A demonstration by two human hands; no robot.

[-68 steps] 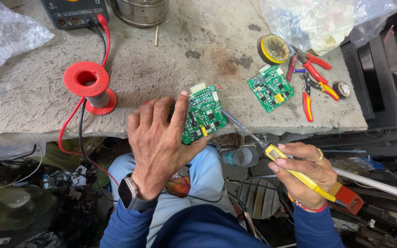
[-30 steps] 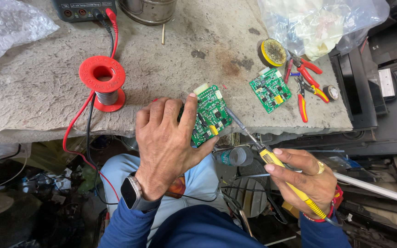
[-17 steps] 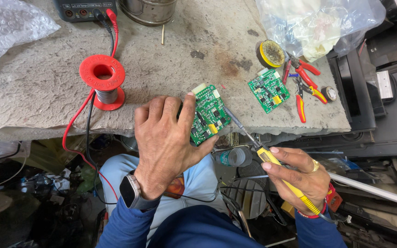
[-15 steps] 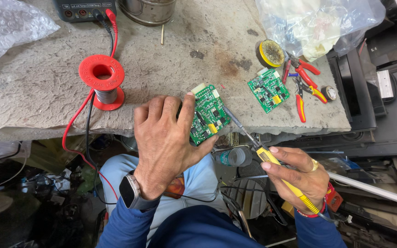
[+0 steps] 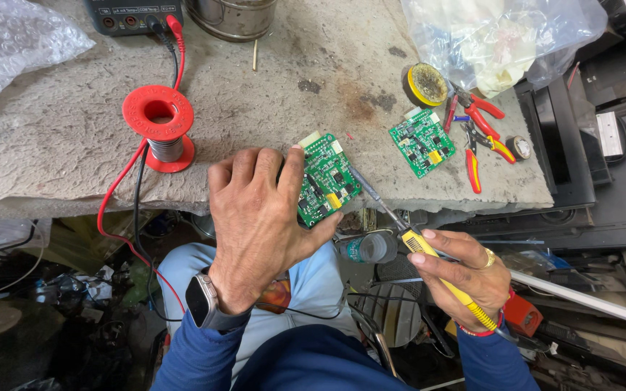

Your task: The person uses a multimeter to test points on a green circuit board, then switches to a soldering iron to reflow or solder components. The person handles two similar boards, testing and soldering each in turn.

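I see the green circuit board (image 5: 325,181) tilted up at the near edge of the table (image 5: 59,137), pinched in my left hand (image 5: 259,217), thumb below and fingers closed over its left side, which seems to steady it and turn its face toward the tool. My right hand (image 5: 461,271) is wrapped around the yellow handle of a soldering iron (image 5: 407,235), whose tip reaches the board's right edge. A second green board (image 5: 422,143) lies flat farther right, beside red-handled pliers (image 5: 476,134) and a yellow-rimmed round tin (image 5: 424,85). A red solder spool (image 5: 159,127) stands left, near red and black leads (image 5: 128,210) that hang over the edge.
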